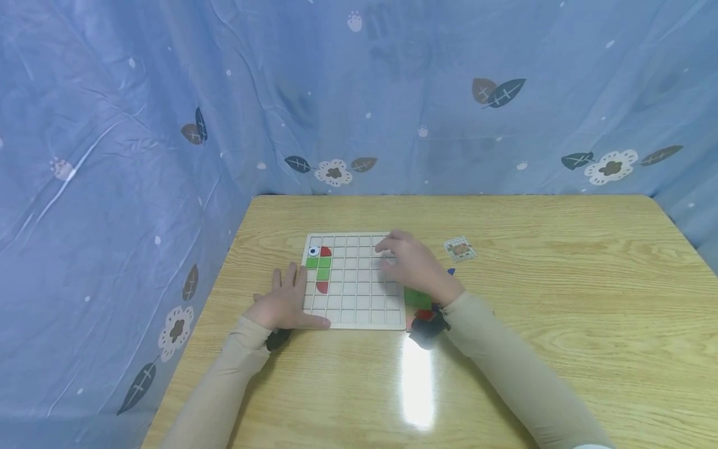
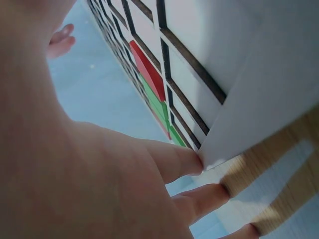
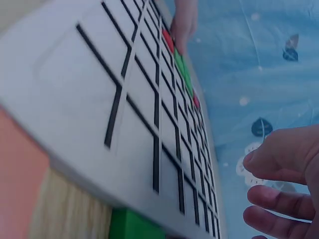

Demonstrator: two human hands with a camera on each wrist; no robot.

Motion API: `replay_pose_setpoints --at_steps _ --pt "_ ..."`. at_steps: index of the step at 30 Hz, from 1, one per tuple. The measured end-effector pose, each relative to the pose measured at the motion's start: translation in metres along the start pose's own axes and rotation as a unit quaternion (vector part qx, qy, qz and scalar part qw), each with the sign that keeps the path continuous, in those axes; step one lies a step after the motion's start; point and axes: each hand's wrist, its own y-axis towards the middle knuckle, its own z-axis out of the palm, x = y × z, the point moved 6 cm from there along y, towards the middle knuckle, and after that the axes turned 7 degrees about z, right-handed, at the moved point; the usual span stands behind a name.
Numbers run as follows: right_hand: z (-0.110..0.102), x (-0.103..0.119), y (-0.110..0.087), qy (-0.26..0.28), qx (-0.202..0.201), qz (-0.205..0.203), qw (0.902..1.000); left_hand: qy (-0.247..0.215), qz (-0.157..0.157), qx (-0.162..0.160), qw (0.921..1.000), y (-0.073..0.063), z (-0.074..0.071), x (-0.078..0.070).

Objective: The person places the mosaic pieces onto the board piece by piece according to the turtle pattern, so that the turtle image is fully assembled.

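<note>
A white grid board (image 1: 354,302) lies flat on the table. At its left side are a white eye tile (image 1: 314,251), green square tiles (image 1: 323,274), a red quarter-round tile (image 1: 325,251) and a paler red one (image 1: 322,287). My left hand (image 1: 282,305) rests at the board's left edge with its fingers spread, the thumb along the front edge; the left wrist view shows fingertips (image 2: 192,160) touching the rim. Above the board's right side hovers my right hand (image 1: 414,264). The right wrist view shows its thumb and fingers (image 3: 279,214) apart, nothing visible between them.
Loose green pieces (image 1: 416,298), a red piece (image 1: 424,315) and a blue piece (image 1: 451,271) lie right of the board, partly hidden by my right arm. A small pattern card (image 1: 460,249) lies farther back. A blue curtain (image 1: 392,112) hangs behind the wooden table (image 1: 572,280).
</note>
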Motion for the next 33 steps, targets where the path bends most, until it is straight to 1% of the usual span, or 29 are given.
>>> replay_pose_setpoints --at_steps 4,9,16,20,26,33 --pt "-0.004 -0.01 0.001 0.0 0.0 0.012 0.9999 0.001 0.001 -0.002 1.0 0.001 0.0 0.0" --pt "-0.01 -0.021 0.004 -0.005 -0.02 0.017 0.9997 0.0 0.004 -0.005 1.0 0.001 -0.001 -0.001" --pt "-0.014 -0.038 0.009 0.014 -0.023 0.039 0.9989 0.003 0.002 -0.005 1.0 0.002 -0.002 -0.002" --pt "-0.014 -0.043 0.01 0.016 -0.022 0.047 0.9985 0.004 -0.001 -0.002 1.0 0.001 -0.001 -0.002" --pt "-0.009 -0.049 0.01 0.022 -0.015 0.047 0.9986 0.0 -0.003 0.0 1.0 -0.001 0.0 -0.002" --pt "-0.006 -0.055 0.009 0.02 -0.014 0.054 0.9982 0.0 -0.003 -0.002 1.0 -0.002 0.001 -0.002"
